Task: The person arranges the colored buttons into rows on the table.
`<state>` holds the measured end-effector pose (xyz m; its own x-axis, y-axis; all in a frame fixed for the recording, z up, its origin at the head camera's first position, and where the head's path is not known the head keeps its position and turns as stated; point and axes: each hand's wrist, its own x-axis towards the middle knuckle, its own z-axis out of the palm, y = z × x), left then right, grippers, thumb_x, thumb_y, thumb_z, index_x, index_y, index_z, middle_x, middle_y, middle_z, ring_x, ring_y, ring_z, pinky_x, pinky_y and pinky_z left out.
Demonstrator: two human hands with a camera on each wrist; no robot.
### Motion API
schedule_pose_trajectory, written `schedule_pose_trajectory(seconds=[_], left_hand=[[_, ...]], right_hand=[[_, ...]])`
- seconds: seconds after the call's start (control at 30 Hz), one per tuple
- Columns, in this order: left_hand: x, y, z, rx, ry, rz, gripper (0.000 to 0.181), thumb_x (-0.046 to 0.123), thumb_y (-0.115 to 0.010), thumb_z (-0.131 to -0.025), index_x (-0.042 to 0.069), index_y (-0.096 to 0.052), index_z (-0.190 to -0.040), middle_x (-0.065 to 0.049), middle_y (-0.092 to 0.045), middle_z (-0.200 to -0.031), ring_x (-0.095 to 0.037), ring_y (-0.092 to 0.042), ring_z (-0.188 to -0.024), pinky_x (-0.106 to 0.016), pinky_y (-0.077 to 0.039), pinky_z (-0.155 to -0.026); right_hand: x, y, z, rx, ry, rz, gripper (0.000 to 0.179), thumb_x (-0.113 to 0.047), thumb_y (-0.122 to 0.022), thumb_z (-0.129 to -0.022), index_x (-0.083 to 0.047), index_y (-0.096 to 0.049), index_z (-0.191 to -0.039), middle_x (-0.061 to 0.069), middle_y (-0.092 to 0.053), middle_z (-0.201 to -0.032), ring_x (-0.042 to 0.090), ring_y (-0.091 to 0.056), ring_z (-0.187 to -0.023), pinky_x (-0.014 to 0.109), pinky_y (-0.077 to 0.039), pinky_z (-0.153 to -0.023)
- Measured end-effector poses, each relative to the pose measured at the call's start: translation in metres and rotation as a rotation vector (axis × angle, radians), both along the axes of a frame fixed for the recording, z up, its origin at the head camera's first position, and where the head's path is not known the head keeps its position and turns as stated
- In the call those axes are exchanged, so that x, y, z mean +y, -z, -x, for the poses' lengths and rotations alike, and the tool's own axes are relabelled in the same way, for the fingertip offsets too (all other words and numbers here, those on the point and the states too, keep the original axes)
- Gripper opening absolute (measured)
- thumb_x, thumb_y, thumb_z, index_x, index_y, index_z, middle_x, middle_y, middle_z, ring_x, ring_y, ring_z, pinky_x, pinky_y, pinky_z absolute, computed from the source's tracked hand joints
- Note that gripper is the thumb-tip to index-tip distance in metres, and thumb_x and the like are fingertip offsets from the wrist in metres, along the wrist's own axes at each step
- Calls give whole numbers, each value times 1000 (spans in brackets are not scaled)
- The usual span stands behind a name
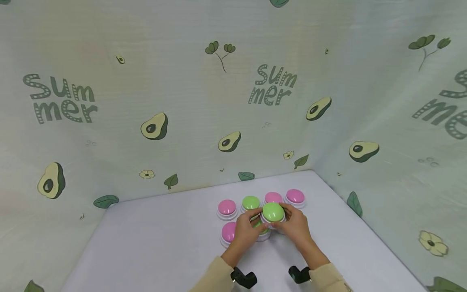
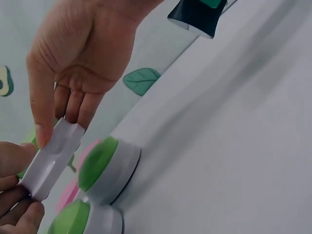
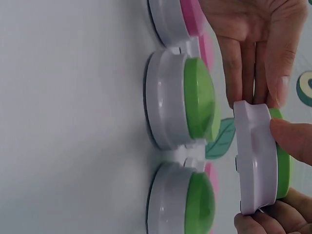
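A dome-topped push button, green on a white base point(image 1: 273, 212), is lifted above the table between both hands. My left hand point(image 1: 245, 232) grips its left edge with thumb and fingers. On the opposite edge, the right hand point(image 1: 296, 225) pinches the base. The right wrist view shows the held button's white base point(image 3: 255, 158) side-on, clear of the table. Below stand more buttons: a green one point(image 3: 200, 97), another green one point(image 3: 199, 204) and a pink one point(image 3: 192, 14). In the head view my hands partly cover this front row.
Behind the hands a back row holds a pink button point(image 1: 227, 207), a green button point(image 1: 251, 202) and two further pink ones. At the front left is a pink button point(image 1: 228, 232). The white table point(image 1: 157, 239) meets a patterned cloth backdrop point(image 1: 189, 101) at the back and right.
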<state>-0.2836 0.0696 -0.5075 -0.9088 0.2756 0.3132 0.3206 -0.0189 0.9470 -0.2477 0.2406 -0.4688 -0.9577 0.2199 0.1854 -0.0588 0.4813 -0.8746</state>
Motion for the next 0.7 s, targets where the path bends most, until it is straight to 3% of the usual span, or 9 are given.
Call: schedule_pose_trajectory(seconds=[0.27, 0.43, 0.57, 0.7], left_hand=[[49, 6, -4, 71, 111, -12, 59, -10, -73, -92, -21, -46, -144, -35, -46, -152, -45, -46, -142, -37, -46, -112], [77, 6, -7, 24, 162, 11, 65, -8, -67, -95, -20, -36, -151, -35, -34, -161, -41, -36, -150, -35, -38, -118], [96, 5, -11, 19, 164, 84, 72, -4, -69, -94, -15, -33, -155, -31, -29, -165, -37, -30, -154, -34, -34, -122], [110, 5, -17, 22, 147, 211, 79, 4, -73, -93, -10, -30, -159, -27, -26, -168, -35, -25, -157, -37, -28, -127]], right_hand=[[40, -4, 2, -76, 39, -46, 76, -1, -85, -81, 12, -49, -147, 33, -47, -153, 52, -42, -143, 62, -38, -118], [64, -2, 9, -141, 46, -64, 80, -3, -81, -84, 12, -41, -152, 34, -39, -158, 53, -34, -148, 65, -31, -121], [79, 0, 12, -161, 45, -77, 82, -3, -79, -84, 12, -37, -154, 35, -36, -160, 54, -31, -149, 66, -29, -122], [91, 5, 13, -182, 50, -69, 85, -4, -79, -85, 12, -35, -155, 35, -33, -161, 54, -30, -149, 65, -28, -123]])
